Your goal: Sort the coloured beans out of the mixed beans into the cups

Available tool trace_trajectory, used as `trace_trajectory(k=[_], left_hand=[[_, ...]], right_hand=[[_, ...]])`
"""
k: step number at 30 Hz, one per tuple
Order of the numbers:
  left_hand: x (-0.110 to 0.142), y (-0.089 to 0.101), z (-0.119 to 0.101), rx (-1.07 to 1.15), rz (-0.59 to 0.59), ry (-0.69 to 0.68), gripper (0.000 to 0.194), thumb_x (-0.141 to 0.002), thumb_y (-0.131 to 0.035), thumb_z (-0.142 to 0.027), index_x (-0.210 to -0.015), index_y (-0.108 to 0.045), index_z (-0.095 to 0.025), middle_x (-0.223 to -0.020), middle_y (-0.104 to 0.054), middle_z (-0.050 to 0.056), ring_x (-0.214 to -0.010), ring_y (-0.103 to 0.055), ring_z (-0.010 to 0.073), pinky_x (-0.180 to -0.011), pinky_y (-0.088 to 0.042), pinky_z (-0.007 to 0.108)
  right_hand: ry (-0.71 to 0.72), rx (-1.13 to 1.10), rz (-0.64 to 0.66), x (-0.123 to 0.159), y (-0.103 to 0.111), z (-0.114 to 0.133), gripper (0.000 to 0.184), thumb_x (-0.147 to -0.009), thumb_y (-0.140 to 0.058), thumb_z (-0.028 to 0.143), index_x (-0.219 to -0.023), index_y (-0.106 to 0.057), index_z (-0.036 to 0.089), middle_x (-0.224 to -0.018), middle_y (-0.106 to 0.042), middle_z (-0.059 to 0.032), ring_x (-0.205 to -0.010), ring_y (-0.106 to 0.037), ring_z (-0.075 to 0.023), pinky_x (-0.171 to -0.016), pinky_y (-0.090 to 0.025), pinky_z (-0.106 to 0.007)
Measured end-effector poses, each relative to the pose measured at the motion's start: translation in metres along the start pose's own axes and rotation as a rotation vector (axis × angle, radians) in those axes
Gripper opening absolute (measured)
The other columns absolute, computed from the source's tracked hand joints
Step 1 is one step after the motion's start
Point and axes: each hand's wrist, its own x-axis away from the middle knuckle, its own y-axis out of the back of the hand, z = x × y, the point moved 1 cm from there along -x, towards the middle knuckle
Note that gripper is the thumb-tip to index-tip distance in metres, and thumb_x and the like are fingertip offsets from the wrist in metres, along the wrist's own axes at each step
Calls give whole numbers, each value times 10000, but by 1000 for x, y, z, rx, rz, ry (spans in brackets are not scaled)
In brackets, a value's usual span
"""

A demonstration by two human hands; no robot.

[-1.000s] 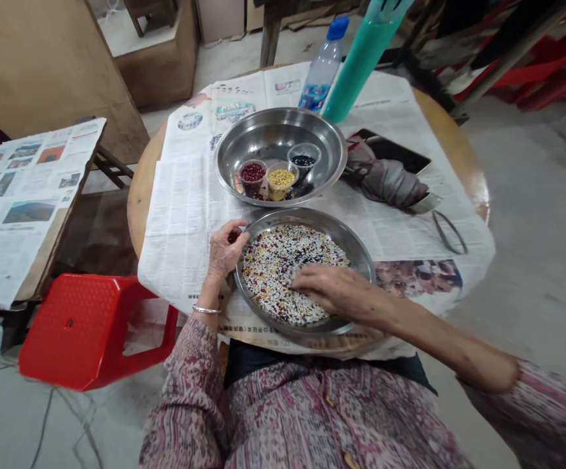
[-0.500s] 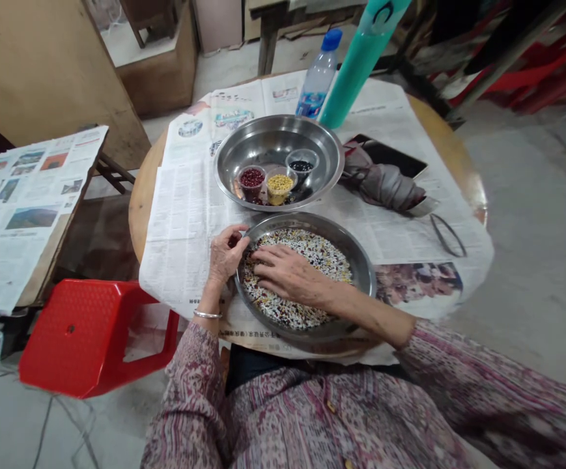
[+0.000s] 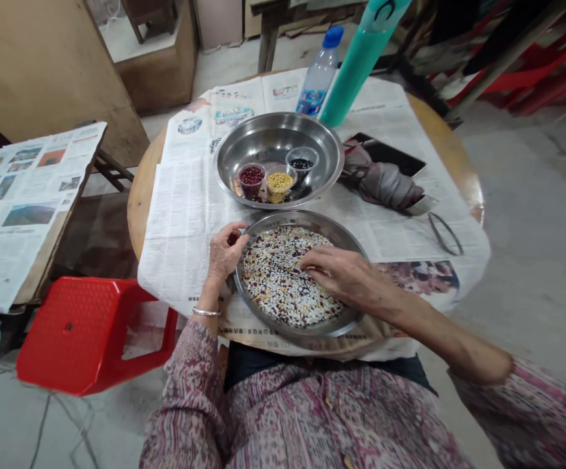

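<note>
Metal pan (image 3: 345,237), left hand (image 3: 224,253) curled against it, right hand (image 3: 345,276) arched above

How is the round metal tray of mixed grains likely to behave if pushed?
The tray probably stays stiff, being metal. Wide and low, it seems unlikely to tip. The loose grains would probably shift, and the newspaper beneath might slide along.

The right hand (image 3: 347,273) has moved from the grain mix's (image 3: 277,296) left side rightward, fingers (image 3: 320,257) now bunched.

Pink-and-grey patterned shirt (image 3: 292,417) with yellowish buttons (image 3: 348,462), silver bangle (image 3: 206,312), dark legwear (image 3: 243,365).
</note>
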Motion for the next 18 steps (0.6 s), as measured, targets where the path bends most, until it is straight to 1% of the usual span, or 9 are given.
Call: trace_trajectory(k=[3,5,7,9,10,12,15,18], left_hand=[[0,0,0,-14,-3,-2,169,-833,-680,-160,-992,-735,-182,-668,-533,-61,-608,-478,93,-629,-405,228],[0,0,1,-20,-7,2,168,-832,-685,-164,-991,-735,-184,-668,-538,-60,-611,-484,95,-629,-408,227],[1,-1,1,-14,-12,6,174,-826,-678,-162,-989,-735,-185,-665,-538,-61,-610,-484,94,-628,-408,226],[1,-1,1,-4,-18,8,178,-820,-671,-165,-985,-735,-184,-664,-536,-60,-609,-481,94,-626,-404,227],[1,-2,2,-2,-19,10,179,-819,-668,-169,-984,-735,-184,-664,-534,-60,-609,-480,94,-625,-402,228],[1,-2,1,-1,-22,20,180,-817,-664,-172,-982,-735,-184,-666,-534,-59,-611,-481,95,-625,-403,228],[2,-1,1,-3,-15,41,182,-820,-661,-173,-985,-736,-185,-667,-532,-59,-607,-478,94,-622,-401,225],[3,0,1,8,-4,33,188,-823,-665,-175,-997,-737,-181,-677,-535,-56,-618,-482,96,-622,-397,222]], right_hand=[[-22,-15,-119,-12,10,17,181,-964,-491,140,-941,-655,211,-928,-682,-60,-855,-668,-190,-782,-544,-323],[-35,8,-154,-17,11,23,201,-971,-476,128,-963,-662,205,-948,-689,-70,-874,-670,-193,-803,-551,-330],[-17,70,-114,-18,6,23,228,-944,-478,94,-965,-679,199,-986,-715,-88,-920,-677,-217,-829,-557,-357],[-3,137,-57,-17,-1,20,225,-912,-502,86,-926,-698,196,-1003,-737,-102,-959,-680,-248,-843,-556,-391],[-12,145,-42,-17,-3,18,211,-910,-518,100,-910,-705,198,-995,-744,-102,-962,-682,-253,-845,-555,-398],[-60,110,-54,-20,-3,16,187,-932,-537,158,-905,-717,205,-958,-754,-88,-916,-695,-239,-824,-555,-386],[-143,60,-120,-35,8,14,204,-960,-536,238,-944,-739,224,-938,-773,-61,-856,-715,-224,-772,-552,-366],[-250,99,-206,-63,25,7,241,-965,-532,300,-977,-766,243,-993,-791,-66,-891,-725,-251,-783,-552,-394]])
